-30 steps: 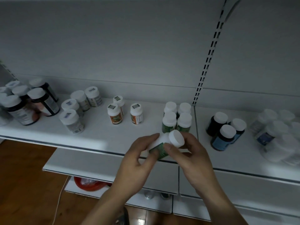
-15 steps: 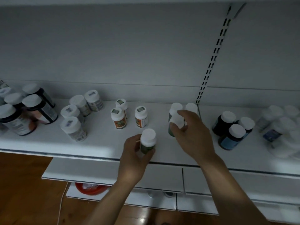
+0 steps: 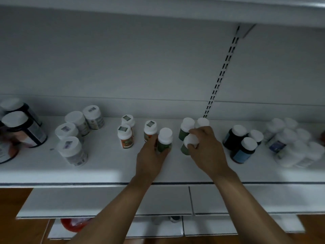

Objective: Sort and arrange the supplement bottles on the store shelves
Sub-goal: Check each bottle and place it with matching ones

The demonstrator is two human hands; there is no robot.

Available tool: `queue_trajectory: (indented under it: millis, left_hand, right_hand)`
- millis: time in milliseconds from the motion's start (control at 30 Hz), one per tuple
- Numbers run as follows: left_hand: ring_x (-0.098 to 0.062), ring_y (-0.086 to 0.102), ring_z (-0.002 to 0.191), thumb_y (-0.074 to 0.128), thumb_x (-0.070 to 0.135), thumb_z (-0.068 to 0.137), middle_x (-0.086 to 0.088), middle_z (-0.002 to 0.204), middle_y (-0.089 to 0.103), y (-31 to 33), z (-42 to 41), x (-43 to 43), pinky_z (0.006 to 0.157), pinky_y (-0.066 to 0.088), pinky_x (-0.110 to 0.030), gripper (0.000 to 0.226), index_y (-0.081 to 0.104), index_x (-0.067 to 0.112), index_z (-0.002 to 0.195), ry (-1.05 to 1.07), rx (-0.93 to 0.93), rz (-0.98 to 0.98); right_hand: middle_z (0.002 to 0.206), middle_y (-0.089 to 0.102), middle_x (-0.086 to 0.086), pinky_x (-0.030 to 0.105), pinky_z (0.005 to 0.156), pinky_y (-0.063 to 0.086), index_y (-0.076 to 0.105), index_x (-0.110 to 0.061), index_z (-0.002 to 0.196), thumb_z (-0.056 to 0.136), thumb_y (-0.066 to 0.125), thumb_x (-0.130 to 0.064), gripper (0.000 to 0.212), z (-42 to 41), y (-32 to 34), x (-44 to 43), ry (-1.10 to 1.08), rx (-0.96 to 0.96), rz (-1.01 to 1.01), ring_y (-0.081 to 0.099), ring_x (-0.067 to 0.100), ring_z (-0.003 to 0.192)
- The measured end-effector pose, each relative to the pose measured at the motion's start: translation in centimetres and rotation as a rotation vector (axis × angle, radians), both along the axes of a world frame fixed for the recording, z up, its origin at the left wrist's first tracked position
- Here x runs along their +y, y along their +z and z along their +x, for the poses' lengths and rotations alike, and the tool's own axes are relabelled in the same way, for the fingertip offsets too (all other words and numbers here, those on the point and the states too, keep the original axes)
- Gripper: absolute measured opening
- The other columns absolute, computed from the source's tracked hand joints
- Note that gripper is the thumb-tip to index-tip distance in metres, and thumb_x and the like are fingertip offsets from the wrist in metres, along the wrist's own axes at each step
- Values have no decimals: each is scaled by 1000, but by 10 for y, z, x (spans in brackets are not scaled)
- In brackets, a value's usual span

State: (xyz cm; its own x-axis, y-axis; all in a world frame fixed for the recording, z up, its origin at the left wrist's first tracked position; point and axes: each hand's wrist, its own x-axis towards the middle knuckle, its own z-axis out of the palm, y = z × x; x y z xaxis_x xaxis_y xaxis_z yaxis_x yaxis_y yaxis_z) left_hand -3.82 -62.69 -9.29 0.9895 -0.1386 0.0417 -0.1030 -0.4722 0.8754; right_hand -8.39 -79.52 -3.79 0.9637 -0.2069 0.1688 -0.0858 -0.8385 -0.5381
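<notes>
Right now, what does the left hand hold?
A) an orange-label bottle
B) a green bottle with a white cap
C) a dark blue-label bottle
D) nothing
B: the left hand grips a white-capped green bottle, upright beside the orange-label bottles; the right hand grips a second green bottle.

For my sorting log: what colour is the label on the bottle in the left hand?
Green; the supplement bottle has a white cap. Best in the head view.
</notes>
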Motion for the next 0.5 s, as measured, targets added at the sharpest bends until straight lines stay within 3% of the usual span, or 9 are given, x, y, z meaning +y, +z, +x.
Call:
queue_trajectory:
  millis: [100, 233, 367, 433, 500]
  left_hand:
    - [-14, 58, 116, 73, 35, 85, 6, 130, 62, -1, 4, -1, 92, 41, -22, 56, 50, 30, 136, -5, 10, -19]
    - [-9, 57, 114, 76, 32, 83, 9, 130, 58, -3, -11, 10, 99, 44, -24, 59, 50, 26, 136, 26, 36, -71]
    - [-4, 59, 109, 73, 28, 85, 19, 120, 60, 2, -47, 24, 89, 43, -14, 40, 56, 38, 121, 39, 21, -95]
    - [5, 55, 108, 75, 29, 83, 27, 120, 58, 8, -65, 24, 89, 45, -10, 43, 54, 46, 118, -39, 57, -126]
    - [15, 49, 111, 77, 31, 81, 36, 123, 51, 16, -77, 16, 88, 41, -3, 56, 47, 50, 124, -156, 82, -146]
  right_hand:
    - [128, 52, 9, 28, 84, 43, 59, -16, 126, 89, 62, -12, 38, -6, -3, 1, -19, -10, 18, 58, 28, 107]
    - [129, 57, -1, 27, 94, 41, 57, -25, 130, 90, 66, -23, 42, -16, -2, -3, -50, -25, 96, 55, 19, 115]
    - [114, 57, -16, 21, 88, 42, 60, -34, 124, 86, 70, -31, 39, -31, 3, -1, -66, -39, 228, 57, 6, 96]
    - [108, 58, -22, 18, 81, 41, 60, -43, 116, 84, 72, -33, 36, -42, 2, 4, -23, -35, 292, 56, -2, 85]
    - [106, 59, -26, 11, 77, 40, 56, -51, 108, 81, 75, -33, 37, -50, 2, 9, 31, -50, 361, 55, -5, 87]
